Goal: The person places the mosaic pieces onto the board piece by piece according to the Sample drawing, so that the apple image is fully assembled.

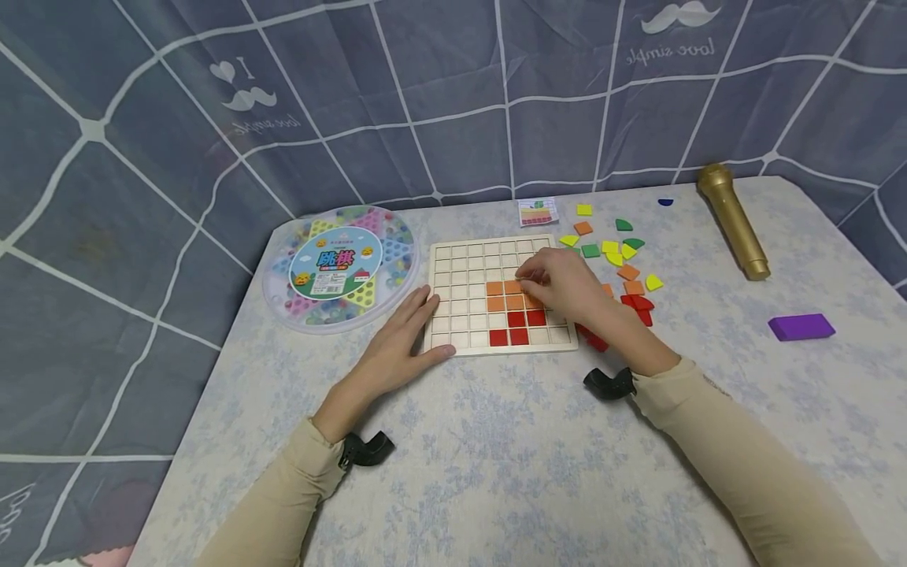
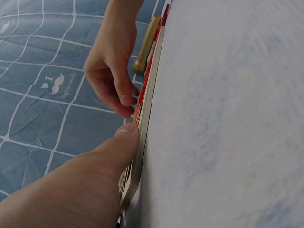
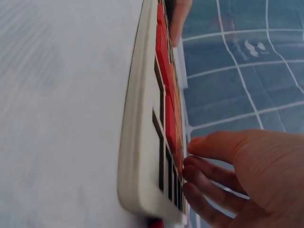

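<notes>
Right hand: the right hand point(image 1: 563, 283) lies over the upper right part of the grid board point(image 1: 464, 272), fingers curled down, their tips point(image 3: 192, 172) pressed on an orange tile point(image 1: 531, 300) seated in the grid — whether they pinch it or only push it, I cannot tell.
Under the fingers: orange tiles point(image 1: 504, 295) fill a small block of cells; just nearer the person sit the red tiles point(image 1: 517, 327) in two short rows.
Left hand: the left hand point(image 1: 400, 342) rests flat on the table point(image 1: 496, 465), fingers nearly straight along the board's left edge, thumb point(image 2: 124, 142) against its near corner — steadying, gripping nothing.
Right of the working hand: loose tiles point(image 1: 612, 248) in yellow, green, orange and red lie scattered beside the board, some partly hidden behind the wrist.
Beyond the fingers: a small pattern card point(image 1: 538, 212) lies past the board's far edge.
Left of the board: a round checkers set point(image 1: 338, 268) in a clear case, just beside the left fingertips.
Far right: a gold microphone point(image 1: 733, 220) and a purple block point(image 1: 801, 327), well apart from both hands.
</notes>
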Action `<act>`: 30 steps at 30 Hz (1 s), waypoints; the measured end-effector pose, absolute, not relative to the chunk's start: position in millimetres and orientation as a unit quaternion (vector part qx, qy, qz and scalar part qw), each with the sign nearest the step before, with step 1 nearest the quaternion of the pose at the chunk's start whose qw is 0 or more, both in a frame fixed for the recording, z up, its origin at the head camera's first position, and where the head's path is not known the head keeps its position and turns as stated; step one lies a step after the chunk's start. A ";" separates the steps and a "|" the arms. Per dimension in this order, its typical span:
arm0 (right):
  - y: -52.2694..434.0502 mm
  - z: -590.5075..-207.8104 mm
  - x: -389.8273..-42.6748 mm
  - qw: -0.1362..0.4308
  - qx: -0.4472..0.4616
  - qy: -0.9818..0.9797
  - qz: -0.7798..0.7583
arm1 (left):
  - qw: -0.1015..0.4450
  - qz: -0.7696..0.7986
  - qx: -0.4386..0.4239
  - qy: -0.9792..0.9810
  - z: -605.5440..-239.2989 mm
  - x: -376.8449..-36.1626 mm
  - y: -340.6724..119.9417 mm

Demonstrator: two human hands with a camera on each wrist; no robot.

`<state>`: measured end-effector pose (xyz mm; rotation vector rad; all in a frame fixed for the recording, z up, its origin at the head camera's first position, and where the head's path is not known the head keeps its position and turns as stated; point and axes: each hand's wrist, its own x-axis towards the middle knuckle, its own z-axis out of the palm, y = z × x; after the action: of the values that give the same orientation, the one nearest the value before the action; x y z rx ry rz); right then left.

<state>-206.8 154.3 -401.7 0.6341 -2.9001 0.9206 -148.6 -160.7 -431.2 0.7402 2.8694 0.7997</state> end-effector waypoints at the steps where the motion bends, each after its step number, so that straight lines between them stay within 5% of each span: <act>1: 156.5 -400.9 -206.2 0.015 0.201 -0.934 0.296 | 0.037 0.261 0.240 0.934 -430.9 -148.5 -160.9; 12: 194.1 -384.2 -208.2 0.034 0.156 -0.940 0.303 | 0.039 0.262 0.240 0.934 -430.0 -147.4 -160.6; 30: 273.6 -371.1 -218.9 -0.016 0.053 -0.963 0.264 | 0.039 0.258 0.237 0.936 -431.5 -147.2 -160.8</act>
<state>-218.9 273.6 -371.1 0.1669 -3.0564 0.8374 -147.2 -160.8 -431.5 0.7272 2.8697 0.7921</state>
